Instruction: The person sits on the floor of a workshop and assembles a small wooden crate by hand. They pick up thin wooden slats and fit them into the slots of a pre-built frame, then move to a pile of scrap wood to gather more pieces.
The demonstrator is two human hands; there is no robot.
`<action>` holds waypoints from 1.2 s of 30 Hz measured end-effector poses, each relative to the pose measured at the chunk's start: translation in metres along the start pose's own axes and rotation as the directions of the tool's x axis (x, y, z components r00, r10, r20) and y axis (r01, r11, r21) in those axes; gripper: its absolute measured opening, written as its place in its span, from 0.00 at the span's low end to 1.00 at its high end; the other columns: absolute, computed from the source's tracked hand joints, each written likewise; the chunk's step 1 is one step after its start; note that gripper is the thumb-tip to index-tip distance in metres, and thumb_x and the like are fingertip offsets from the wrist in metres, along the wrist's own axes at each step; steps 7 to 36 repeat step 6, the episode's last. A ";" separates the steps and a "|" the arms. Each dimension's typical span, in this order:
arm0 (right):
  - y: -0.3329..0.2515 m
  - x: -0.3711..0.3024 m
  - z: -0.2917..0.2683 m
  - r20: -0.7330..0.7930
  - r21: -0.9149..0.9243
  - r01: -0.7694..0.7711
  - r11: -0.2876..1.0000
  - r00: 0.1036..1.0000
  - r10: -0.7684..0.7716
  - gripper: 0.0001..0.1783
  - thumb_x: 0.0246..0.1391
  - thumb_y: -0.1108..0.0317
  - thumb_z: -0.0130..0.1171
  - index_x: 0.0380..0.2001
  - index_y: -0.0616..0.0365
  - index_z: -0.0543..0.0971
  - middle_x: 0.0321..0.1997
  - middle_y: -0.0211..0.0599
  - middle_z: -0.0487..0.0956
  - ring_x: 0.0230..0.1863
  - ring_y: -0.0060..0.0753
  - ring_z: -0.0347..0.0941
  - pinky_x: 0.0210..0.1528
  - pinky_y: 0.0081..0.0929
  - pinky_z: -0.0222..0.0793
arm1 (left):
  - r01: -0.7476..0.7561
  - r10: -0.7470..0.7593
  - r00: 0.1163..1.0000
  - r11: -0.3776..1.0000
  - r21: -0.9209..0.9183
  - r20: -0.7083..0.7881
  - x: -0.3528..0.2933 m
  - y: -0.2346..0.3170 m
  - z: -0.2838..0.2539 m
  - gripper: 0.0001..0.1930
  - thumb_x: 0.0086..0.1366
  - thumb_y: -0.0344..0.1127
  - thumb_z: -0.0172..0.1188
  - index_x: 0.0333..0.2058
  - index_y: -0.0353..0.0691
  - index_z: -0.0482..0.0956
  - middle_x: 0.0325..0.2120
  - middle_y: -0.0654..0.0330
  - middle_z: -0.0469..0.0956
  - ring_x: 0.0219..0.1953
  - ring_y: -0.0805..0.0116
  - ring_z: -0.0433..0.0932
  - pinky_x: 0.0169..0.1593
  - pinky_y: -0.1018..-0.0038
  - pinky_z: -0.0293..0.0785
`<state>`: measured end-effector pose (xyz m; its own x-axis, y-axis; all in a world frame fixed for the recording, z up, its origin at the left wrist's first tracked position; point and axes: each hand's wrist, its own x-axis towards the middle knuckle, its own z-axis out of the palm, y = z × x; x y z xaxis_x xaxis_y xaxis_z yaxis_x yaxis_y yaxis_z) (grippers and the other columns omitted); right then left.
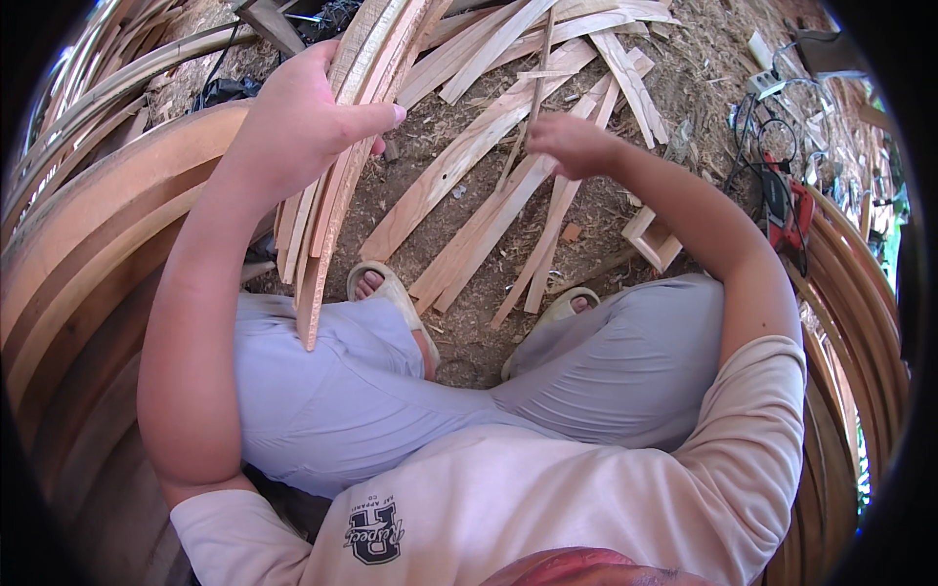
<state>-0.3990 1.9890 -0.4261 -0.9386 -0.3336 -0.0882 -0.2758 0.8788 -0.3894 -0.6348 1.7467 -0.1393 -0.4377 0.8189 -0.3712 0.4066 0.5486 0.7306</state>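
Observation:
A thick bundle of long wooden strips (327, 210) slants up from my left thigh to the top of the view. Around its side wraps my left hand (308, 122), thumb laid across the front and the other fingers mostly hidden behind. To the right, my right hand (572, 145) is closed, its fingertips pinched at a thin wooden stick (537, 88) that stands at a slant over the ground. Beneath that hand lie flat wooden slats (489, 230), their near ends close to my sandalled feet.
More loose slats (625, 83) are scattered across the dirt ground ahead. Large curved boards (107, 244) are stacked at my left, and others (860, 293) at my right. A red power tool (787, 205) with dark cables and a small wooden box-like piece (653, 239) lie at the right.

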 end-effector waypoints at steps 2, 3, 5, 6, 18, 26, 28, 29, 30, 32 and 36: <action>-0.013 0.000 0.014 0.017 -0.054 0.089 0.995 0.996 -0.089 0.14 0.47 0.78 0.61 0.39 0.55 0.81 0.43 0.37 0.78 0.51 0.41 0.75 0.53 0.39 0.75 | -0.011 0.011 1.000 1.000 -0.004 0.006 0.002 0.002 0.000 0.29 0.59 0.39 0.72 0.54 0.27 0.74 0.33 0.53 0.85 0.32 0.69 0.85 0.42 0.72 0.81; -0.016 0.000 0.015 0.027 -0.092 0.126 0.988 0.992 -0.124 0.12 0.48 0.76 0.62 0.39 0.54 0.81 0.43 0.37 0.78 0.51 0.41 0.75 0.53 0.39 0.75 | -0.013 0.014 1.000 1.000 -0.005 0.005 0.002 0.004 -0.001 0.28 0.59 0.38 0.72 0.53 0.26 0.75 0.35 0.51 0.85 0.32 0.68 0.86 0.42 0.71 0.82; -0.019 -0.001 0.015 0.053 -0.165 0.193 0.967 0.981 -0.186 0.10 0.50 0.73 0.63 0.38 0.52 0.80 0.43 0.36 0.77 0.50 0.39 0.74 0.52 0.41 0.74 | -0.018 0.019 1.000 1.000 -0.025 0.020 0.002 0.003 0.000 0.30 0.58 0.40 0.73 0.54 0.26 0.74 0.35 0.51 0.86 0.33 0.67 0.87 0.43 0.71 0.82; -0.019 -0.001 0.015 0.053 -0.166 0.191 0.967 0.981 -0.185 0.10 0.50 0.73 0.63 0.38 0.52 0.80 0.43 0.36 0.77 0.50 0.39 0.74 0.52 0.41 0.74 | -0.022 0.023 0.999 0.999 -0.035 0.030 0.003 0.001 0.001 0.31 0.58 0.40 0.73 0.54 0.26 0.74 0.36 0.51 0.86 0.33 0.66 0.87 0.44 0.70 0.82; -0.019 -0.001 0.015 0.053 -0.166 0.191 0.967 0.981 -0.185 0.10 0.50 0.73 0.63 0.38 0.52 0.80 0.43 0.36 0.77 0.50 0.39 0.74 0.52 0.41 0.74 | -0.022 0.023 0.999 0.999 -0.035 0.030 0.003 0.001 0.001 0.31 0.58 0.40 0.73 0.54 0.26 0.74 0.36 0.51 0.86 0.33 0.66 0.87 0.44 0.70 0.82; -0.019 -0.001 0.015 0.053 -0.166 0.191 0.967 0.981 -0.185 0.10 0.50 0.73 0.63 0.38 0.52 0.80 0.43 0.36 0.77 0.50 0.39 0.74 0.52 0.41 0.74 | -0.022 0.023 0.999 0.999 -0.035 0.030 0.003 0.001 0.001 0.31 0.58 0.40 0.73 0.54 0.26 0.74 0.36 0.51 0.86 0.33 0.66 0.87 0.44 0.70 0.82; -0.019 -0.001 0.015 0.053 -0.166 0.191 0.967 0.981 -0.185 0.10 0.50 0.73 0.63 0.38 0.52 0.80 0.43 0.36 0.77 0.50 0.39 0.74 0.52 0.41 0.74 | -0.022 0.023 0.999 0.999 -0.035 0.030 0.003 0.001 0.001 0.31 0.58 0.40 0.73 0.54 0.26 0.74 0.36 0.51 0.86 0.33 0.66 0.87 0.44 0.70 0.82; -0.019 -0.001 0.015 0.053 -0.166 0.191 0.967 0.981 -0.185 0.10 0.50 0.73 0.63 0.38 0.52 0.80 0.43 0.36 0.77 0.50 0.39 0.74 0.52 0.41 0.74 | -0.022 0.023 0.999 0.999 -0.035 0.030 0.003 0.001 0.001 0.31 0.58 0.40 0.73 0.54 0.26 0.74 0.36 0.51 0.86 0.33 0.66 0.87 0.44 0.70 0.82; -0.019 -0.001 0.015 0.053 -0.166 0.191 0.967 0.981 -0.185 0.10 0.50 0.73 0.63 0.38 0.52 0.80 0.43 0.36 0.77 0.50 0.39 0.74 0.52 0.41 0.74 | -0.022 0.023 0.999 0.999 -0.035 0.030 0.003 0.001 0.001 0.31 0.58 0.40 0.73 0.54 0.26 0.74 0.36 0.51 0.86 0.33 0.66 0.87 0.44 0.70 0.82; -0.019 -0.001 0.015 0.053 -0.166 0.191 0.967 0.981 -0.185 0.10 0.50 0.73 0.63 0.38 0.52 0.80 0.43 0.36 0.77 0.50 0.39 0.74 0.52 0.41 0.74 | -0.022 0.023 0.999 0.999 -0.035 0.030 0.003 0.001 0.001 0.31 0.58 0.40 0.73 0.54 0.26 0.74 0.36 0.51 0.86 0.33 0.66 0.87 0.44 0.70 0.82; -0.019 -0.001 0.015 0.053 -0.166 0.191 0.967 0.981 -0.185 0.10 0.50 0.73 0.63 0.38 0.52 0.80 0.43 0.36 0.77 0.50 0.39 0.74 0.52 0.41 0.74 | -0.022 0.023 0.999 0.999 -0.035 0.030 0.003 0.001 0.001 0.31 0.58 0.40 0.73 0.54 0.26 0.74 0.36 0.51 0.86 0.33 0.66 0.87 0.44 0.70 0.82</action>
